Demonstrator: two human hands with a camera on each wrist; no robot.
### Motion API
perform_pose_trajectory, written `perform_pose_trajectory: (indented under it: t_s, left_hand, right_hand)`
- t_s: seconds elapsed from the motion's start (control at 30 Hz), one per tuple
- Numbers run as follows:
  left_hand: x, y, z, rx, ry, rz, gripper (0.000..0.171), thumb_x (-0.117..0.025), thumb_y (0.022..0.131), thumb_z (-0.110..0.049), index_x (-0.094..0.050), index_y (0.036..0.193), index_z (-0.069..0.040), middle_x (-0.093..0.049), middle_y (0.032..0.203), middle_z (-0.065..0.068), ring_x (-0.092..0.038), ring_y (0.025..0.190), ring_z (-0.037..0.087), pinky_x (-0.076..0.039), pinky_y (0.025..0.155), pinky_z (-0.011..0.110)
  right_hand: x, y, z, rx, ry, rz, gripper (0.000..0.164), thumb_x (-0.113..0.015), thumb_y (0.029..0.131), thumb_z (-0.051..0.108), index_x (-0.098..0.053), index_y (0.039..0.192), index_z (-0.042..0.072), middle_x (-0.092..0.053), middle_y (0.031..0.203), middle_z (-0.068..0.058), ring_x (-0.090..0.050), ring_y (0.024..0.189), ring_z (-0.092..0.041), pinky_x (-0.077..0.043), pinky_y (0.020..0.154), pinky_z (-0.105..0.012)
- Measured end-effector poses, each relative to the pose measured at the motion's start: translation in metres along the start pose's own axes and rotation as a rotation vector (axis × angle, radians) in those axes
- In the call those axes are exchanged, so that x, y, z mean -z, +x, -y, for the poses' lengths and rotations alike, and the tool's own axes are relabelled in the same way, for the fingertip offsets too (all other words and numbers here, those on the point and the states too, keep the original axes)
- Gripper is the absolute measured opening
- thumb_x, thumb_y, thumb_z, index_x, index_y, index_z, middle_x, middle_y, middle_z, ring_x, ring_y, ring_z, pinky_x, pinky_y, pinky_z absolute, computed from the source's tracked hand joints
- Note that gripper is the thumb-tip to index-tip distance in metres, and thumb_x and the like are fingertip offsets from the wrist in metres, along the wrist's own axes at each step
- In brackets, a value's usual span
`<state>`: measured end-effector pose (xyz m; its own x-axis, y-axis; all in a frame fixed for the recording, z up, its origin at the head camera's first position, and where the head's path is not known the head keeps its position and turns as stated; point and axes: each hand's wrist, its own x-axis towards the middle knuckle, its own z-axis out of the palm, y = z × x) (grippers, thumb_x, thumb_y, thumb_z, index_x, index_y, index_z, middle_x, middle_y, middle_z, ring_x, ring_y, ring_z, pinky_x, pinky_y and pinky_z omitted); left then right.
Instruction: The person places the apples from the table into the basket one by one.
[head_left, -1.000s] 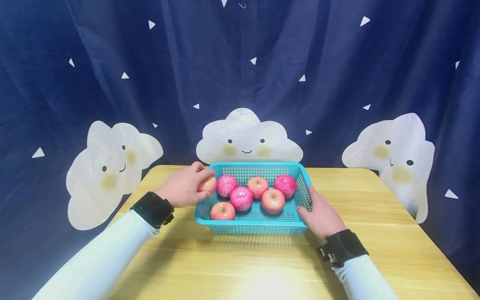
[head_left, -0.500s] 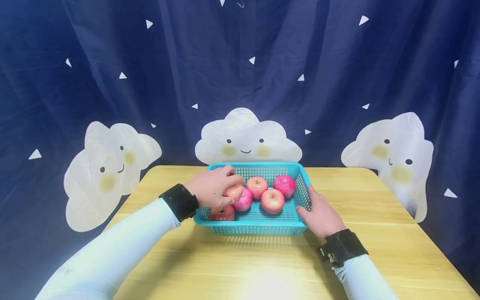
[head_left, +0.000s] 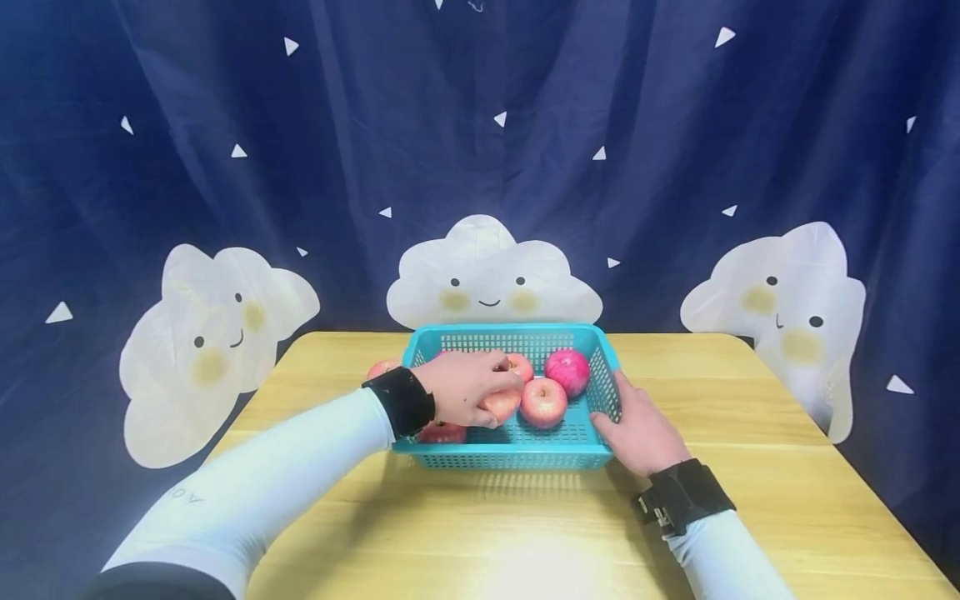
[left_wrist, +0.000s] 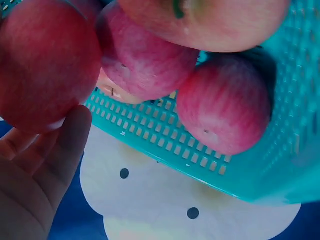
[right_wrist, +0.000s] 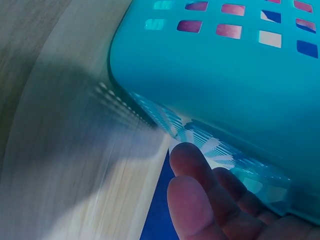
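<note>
My left hand [head_left: 467, 390] is over the middle of a turquoise plastic basket [head_left: 517, 448], holding a pale red apple [head_left: 502, 406]. In the left wrist view, the fingers [left_wrist: 67, 145] press against that apple [left_wrist: 47, 65]. Right of it in the basket lie another pale red apple [head_left: 543, 402] and a deep pink apple [head_left: 567, 372]. One more apple [head_left: 519, 368] shows behind my fingers, and another [head_left: 442, 432] sits partly covered at the front left. My right hand [head_left: 643, 432] grips the basket's right side, thumb over the rim; its fingers [right_wrist: 192, 205] show below the basket in the right wrist view.
An apple [head_left: 382, 367] lies outside the basket's left side, partly behind the left wristband [head_left: 401, 402]. The wooden table [head_left: 750, 417] extends around the basket. A dark blue curtain [head_left: 660, 125] with white cloud faces hangs behind the table.
My left hand has carried its apple rightward from the basket's left rim to its middle. An apple left of the basket has come into view. The right hand has stayed on the basket.
</note>
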<state>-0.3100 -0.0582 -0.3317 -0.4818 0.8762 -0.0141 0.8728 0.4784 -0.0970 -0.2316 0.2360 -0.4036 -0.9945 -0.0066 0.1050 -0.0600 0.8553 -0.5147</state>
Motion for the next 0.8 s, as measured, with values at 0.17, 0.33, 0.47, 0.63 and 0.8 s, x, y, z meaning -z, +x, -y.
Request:
perform_pose_trajectory:
  t_s: [0.17,0.33,0.47,0.63,0.8]
  left_hand:
    - [-0.005,0.007,-0.004,-0.068,-0.031,-0.014,0.056,-0.076,0.085,-0.052,-0.059,0.134,-0.032,-0.050,0.121,-0.003,-0.059,0.091,0.013,-0.054,0.072,0.026]
    - [-0.013,0.010,-0.007,-0.155,-0.048,0.032,0.050,-0.073,0.090,-0.046,-0.058,0.136,-0.033,-0.049,0.112,-0.002,-0.058,0.080,0.012,-0.052,0.074,0.023]
    - [-0.022,0.012,-0.008,-0.164,-0.055,0.073,0.047,-0.072,0.092,-0.043,-0.058,0.136,-0.036,-0.050,0.112,-0.004,-0.058,0.082,0.012,-0.052,0.079,0.024]
    - [-0.026,0.016,-0.009,-0.164,-0.065,0.098,0.049,-0.076,0.090,-0.033,-0.059,0.136,-0.036,-0.051,0.109,-0.006,-0.057,0.077,0.010,-0.050,0.074,0.021]
    - [-0.028,0.021,-0.011,-0.198,-0.046,0.095,0.037,-0.074,0.089,-0.017,-0.062,0.119,-0.033,-0.048,0.097,-0.008,-0.052,0.069,0.008,-0.044,0.064,0.020]
  right_hand:
    - [0.001,0.000,0.001,-0.004,0.005,0.003,0.083,-0.054,0.099,0.040,-0.015,0.160,-0.002,-0.039,0.148,-0.036,-0.045,0.133,-0.050,-0.042,0.101,-0.066]
    - [0.002,0.000,0.002,-0.008,0.002,0.003,0.084,-0.054,0.099,0.040,-0.015,0.160,-0.002,-0.039,0.148,-0.036,-0.044,0.134,-0.050,-0.042,0.101,-0.066]
    - [0.001,-0.001,0.002,-0.007,0.003,0.002,0.084,-0.054,0.099,0.040,-0.015,0.160,-0.003,-0.040,0.148,-0.036,-0.044,0.134,-0.050,-0.041,0.101,-0.066]
    - [-0.001,-0.001,0.001,-0.011,0.009,0.001,0.083,-0.055,0.099,0.039,-0.016,0.160,-0.002,-0.040,0.147,-0.036,-0.044,0.134,-0.050,-0.041,0.102,-0.065]
    - [-0.001,-0.001,0.001,-0.017,0.008,-0.001,0.083,-0.055,0.099,0.038,-0.016,0.160,-0.002,-0.041,0.147,-0.035,-0.045,0.133,-0.049,-0.042,0.101,-0.065]
